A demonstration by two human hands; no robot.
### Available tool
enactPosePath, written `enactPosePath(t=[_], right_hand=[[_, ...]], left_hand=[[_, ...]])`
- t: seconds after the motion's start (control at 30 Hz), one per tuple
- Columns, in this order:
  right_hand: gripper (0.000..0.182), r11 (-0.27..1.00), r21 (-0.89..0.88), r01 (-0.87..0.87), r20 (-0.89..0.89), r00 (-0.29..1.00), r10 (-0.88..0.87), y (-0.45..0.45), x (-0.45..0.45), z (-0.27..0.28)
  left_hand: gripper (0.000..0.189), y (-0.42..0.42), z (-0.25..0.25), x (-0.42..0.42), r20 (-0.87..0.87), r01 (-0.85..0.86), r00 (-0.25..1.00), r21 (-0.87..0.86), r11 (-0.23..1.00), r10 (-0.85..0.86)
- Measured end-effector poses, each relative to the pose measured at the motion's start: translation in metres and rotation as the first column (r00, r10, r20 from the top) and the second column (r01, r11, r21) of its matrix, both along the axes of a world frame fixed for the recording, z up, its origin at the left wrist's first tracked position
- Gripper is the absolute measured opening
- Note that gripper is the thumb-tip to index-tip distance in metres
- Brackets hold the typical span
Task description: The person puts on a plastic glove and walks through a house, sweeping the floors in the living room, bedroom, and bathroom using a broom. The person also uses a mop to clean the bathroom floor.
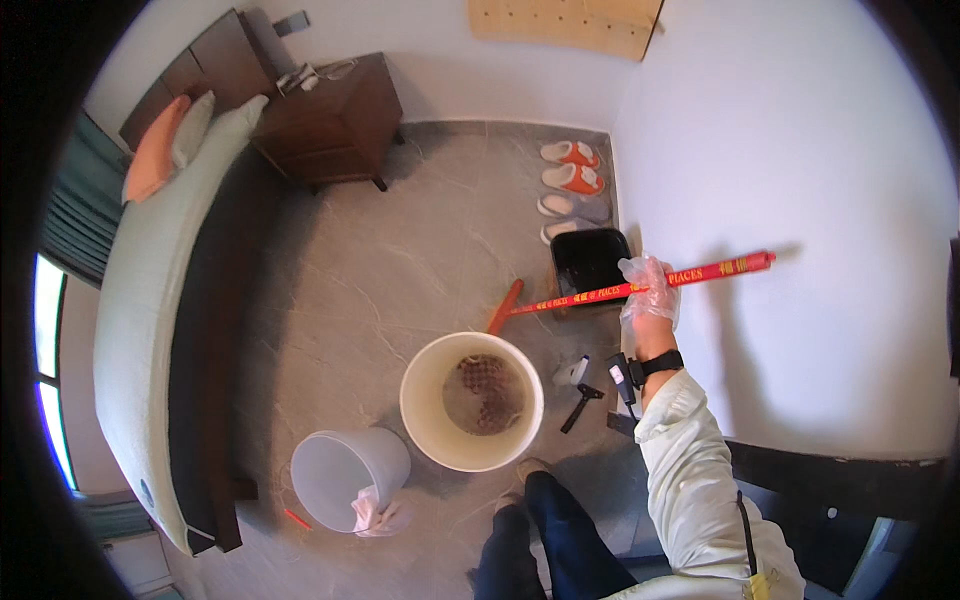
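My right hand (649,292), in a clear plastic glove, grips the red pole (607,293) of a long-handled broom or floor brush. The pole bears gold writing and slants down leftward to an orange-red head (505,307), which is near the floor behind a large cream bucket (414,405). Liquid and a reddish-brown patterned mass, perhaps a cloth (487,390), show at the bucket's bottom. Under the pole, close to my right hand, sits a black tray or bin (590,259). My left hand is out of view.
A pale grey bin (330,472) with a light cloth (373,511) over its rim stands left of the bucket. A black scraper (582,409) and a white bottle (576,370) lie at right. Slippers (571,180) line the wall. A bed (150,330) and nightstand (330,127) stand left.
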State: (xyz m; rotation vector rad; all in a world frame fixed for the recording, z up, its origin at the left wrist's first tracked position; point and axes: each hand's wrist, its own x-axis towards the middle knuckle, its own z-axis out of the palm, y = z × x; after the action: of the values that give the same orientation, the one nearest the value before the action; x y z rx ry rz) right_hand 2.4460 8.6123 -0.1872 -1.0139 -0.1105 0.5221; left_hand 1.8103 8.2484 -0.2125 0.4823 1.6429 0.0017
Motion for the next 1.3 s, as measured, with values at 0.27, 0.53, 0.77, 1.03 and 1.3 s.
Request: enactPosePath(t=[0.27, 0.53, 0.77, 1.03, 1.3], right_hand=[[0.019, 0.793, 0.395, -0.465, 0.513, 0.827, 0.229, -0.011, -0.082, 0.25], [0.02, 0.616, -0.057, -0.785, 0.933, 0.178, 0.313, -0.223, -0.137, 0.476], [0.02, 0.601, 0.008, -0.799, 0.697, 0.435, 0.57, -0.337, -0.152, 0.471], [0.022, 0.854, 0.159, -0.495, 0.342, 0.839, 0.423, -0.359, -0.134, 0.344], [0.023, 0.387, 0.896, -0.219, -0.077, 0.78, 0.621, -0.221, -0.135, 0.372]], left_hand=[[0.017, -0.006, -0.064, -0.065, -0.193, 0.54, 0.81, 0.614, 0.575, -0.554], [0.024, 0.127, 0.019, -0.005, -0.271, 0.578, 0.795, 0.611, 0.541, -0.543], [0.022, 0.175, 0.078, 0.032, -0.312, 0.598, 0.735, 0.717, 0.359, -0.602], [0.024, 0.102, 0.087, 0.027, -0.314, 0.715, 0.616, 0.608, 0.345, -0.723], [0.02, -0.016, 0.035, -0.06, -0.373, 0.668, 0.731, 0.565, 0.485, -0.572]])
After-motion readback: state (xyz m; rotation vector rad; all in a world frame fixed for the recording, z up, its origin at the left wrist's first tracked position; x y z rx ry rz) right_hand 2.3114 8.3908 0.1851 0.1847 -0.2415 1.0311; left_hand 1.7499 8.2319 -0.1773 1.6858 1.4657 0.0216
